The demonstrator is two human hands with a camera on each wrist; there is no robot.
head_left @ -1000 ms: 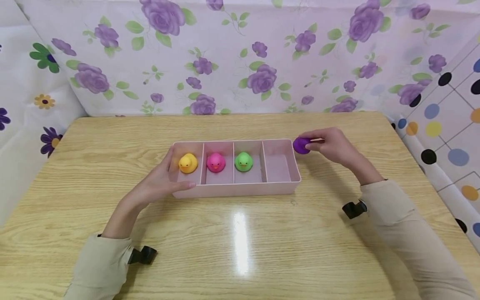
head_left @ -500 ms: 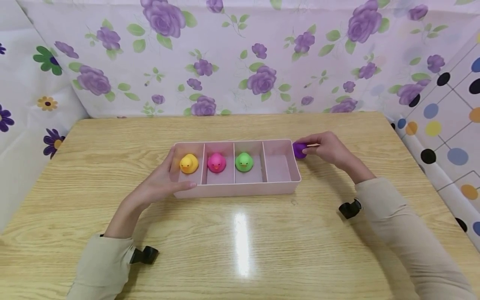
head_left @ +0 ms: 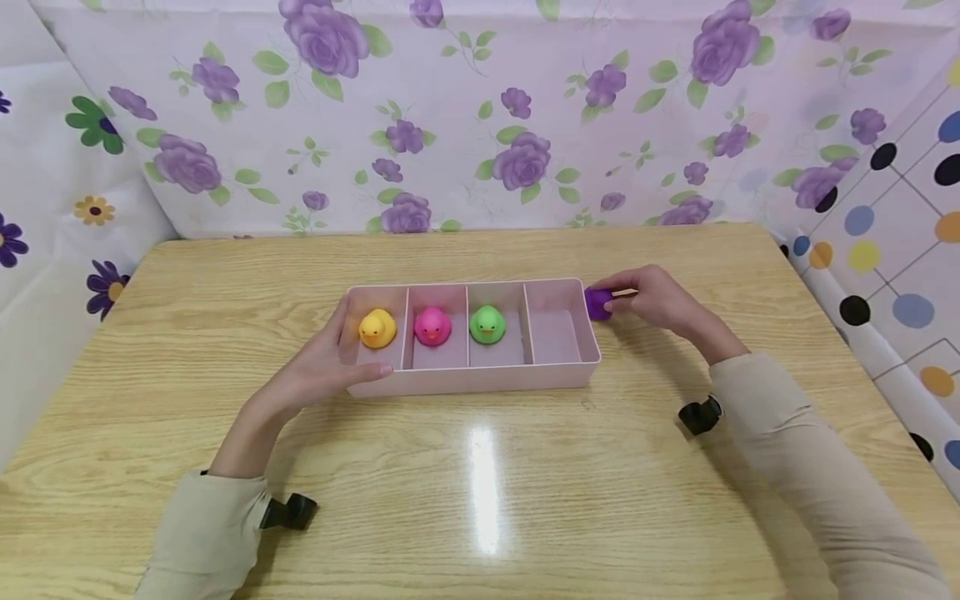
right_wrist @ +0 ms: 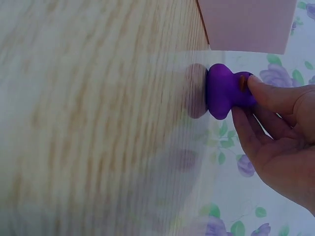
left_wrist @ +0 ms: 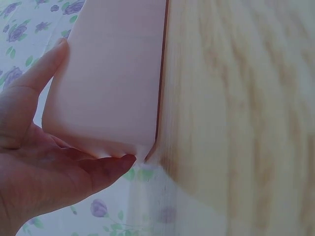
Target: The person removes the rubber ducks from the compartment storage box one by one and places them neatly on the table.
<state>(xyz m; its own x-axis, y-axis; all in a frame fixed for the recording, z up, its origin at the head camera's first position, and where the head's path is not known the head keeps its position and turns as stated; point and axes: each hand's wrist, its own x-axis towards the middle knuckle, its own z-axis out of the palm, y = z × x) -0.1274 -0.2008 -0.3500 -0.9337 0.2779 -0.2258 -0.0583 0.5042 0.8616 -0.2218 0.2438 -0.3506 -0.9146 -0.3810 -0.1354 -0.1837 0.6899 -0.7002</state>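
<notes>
A long pink divided box (head_left: 465, 380) stands on the wooden table. From left to right, its compartments hold a yellow rubber duck (head_left: 377, 328), a pink rubber duck (head_left: 432, 326) and a green rubber duck (head_left: 487, 324); the rightmost compartment is bare. My left hand (head_left: 315, 362) grips the box's left end, thumb along the front wall and fingers at the end wall. Just outside the right end, my right hand (head_left: 651, 298) pinches a purple rubber duck (right_wrist: 221, 93) by its head. In the right wrist view the duck's base is right at the tabletop.
The table (head_left: 480, 483) runs up to a flower-print sheet (head_left: 480, 117) at the back. A dotted sheet (head_left: 900, 275) borders the right side, and another flowered sheet (head_left: 67, 208) borders the left. Each sleeve carries a small black wrist camera (head_left: 701, 415).
My right hand has lowered the purple duck slightly toward the table and moved it a little left, beside the box's right end. The left hand keeps its grip on the box.
</notes>
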